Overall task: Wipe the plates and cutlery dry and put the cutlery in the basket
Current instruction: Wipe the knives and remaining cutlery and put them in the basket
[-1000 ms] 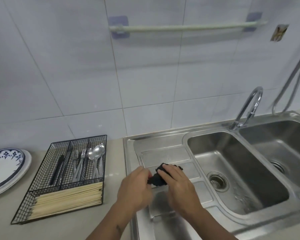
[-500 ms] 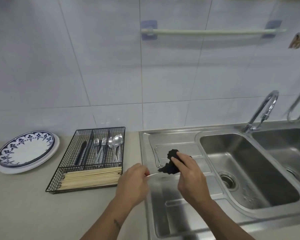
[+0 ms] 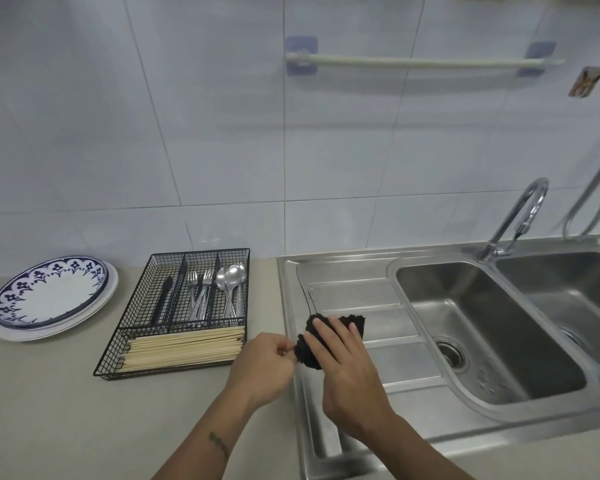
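head view: a person's right hand (image 3: 340, 355) closes its fingers (image 3: 321, 337) over a crumpled black cloth (image 3: 309, 348) above the ribbed drainboard of a stainless steel double sink (image 3: 357, 296). the left hand (image 3: 262, 363), just beside it at the counter's edge, has its fingers curled and its fingertips pinched at the cloth's left edge; what they pinch is too small to tell. on the beige counter (image 3: 49, 403), left of the sink, sits a black wire cutlery basket (image 3: 174, 313) holding a dark utensil, steel forks (image 3: 200, 292) and steel spoons (image 3: 232, 282) in its three rear compartments, and pale wooden chopsticks (image 3: 184, 348) laid across the front one. further left, a blue-and-white patterned plate (image 3: 45, 296) rests on a plain white plate (image 3: 94, 311). a curved chrome tap (image 3: 520, 220) stands behind the basins, and a pale towel rail (image 3: 423, 62) is fixed to the white tiled wall.
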Demonstrator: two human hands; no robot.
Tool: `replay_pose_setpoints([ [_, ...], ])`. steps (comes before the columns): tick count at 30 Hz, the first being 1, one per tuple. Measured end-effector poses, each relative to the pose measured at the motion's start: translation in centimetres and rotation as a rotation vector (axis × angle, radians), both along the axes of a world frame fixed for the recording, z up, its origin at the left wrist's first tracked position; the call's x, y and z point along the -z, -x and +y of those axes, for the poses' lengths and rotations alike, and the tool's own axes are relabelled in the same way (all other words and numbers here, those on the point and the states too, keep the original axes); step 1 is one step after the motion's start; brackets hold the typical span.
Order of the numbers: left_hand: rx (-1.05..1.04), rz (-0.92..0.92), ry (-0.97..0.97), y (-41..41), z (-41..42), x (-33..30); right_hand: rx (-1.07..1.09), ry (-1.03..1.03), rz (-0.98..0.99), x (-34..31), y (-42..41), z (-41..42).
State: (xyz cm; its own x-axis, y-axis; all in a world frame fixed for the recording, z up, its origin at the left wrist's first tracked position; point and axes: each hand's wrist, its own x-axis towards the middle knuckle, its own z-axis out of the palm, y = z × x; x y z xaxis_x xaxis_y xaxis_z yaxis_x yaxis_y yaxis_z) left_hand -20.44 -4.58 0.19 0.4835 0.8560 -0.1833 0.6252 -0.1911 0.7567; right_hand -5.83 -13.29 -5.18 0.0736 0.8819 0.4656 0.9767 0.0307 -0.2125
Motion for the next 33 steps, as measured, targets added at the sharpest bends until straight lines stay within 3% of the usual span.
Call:
replay_pose_setpoints([
  [5,0.062,-0.029,0.062,0.0,0.2,0.0,-0.07,-0.007,-0.008,0.5,-1.0,-0.7],
  [9,0.041,-0.035,0.106,-0.3,-0.2,0.2,0.029,0.096,0.035,0.4,-2.8,-0.6],
  [15,0.072,-0.026,0.083,-0.2,0.3,-0.3,-0.01,0.048,0.053,-0.4,-1.4,-0.5],
  [18,0.077,0.015,0.075,-0.2,-0.5,0.4,0.156,0.161,0.209,-0.4,-2.9,-0.8],
  [20,0.03,0.029,0.081,0.2,-0.7,1.2,0.286,0.099,0.335,-0.5,-4.2,-0.9],
  [24,-0.199,-0.079,0.099,0.8,0.0,1.6,0.361,-0.015,0.377,-1.3,-5.7,-0.9],
  [30,-0.331,-0.254,0.18,-1.4,0.7,0.4,0.148,-0.068,0.182,-3.3,-1.8,0.8],
  [33,-0.434,-0.48,0.348,-2.4,1.1,-0.4,0.068,-0.045,0.13,-2.9,-0.2,1.1],
])
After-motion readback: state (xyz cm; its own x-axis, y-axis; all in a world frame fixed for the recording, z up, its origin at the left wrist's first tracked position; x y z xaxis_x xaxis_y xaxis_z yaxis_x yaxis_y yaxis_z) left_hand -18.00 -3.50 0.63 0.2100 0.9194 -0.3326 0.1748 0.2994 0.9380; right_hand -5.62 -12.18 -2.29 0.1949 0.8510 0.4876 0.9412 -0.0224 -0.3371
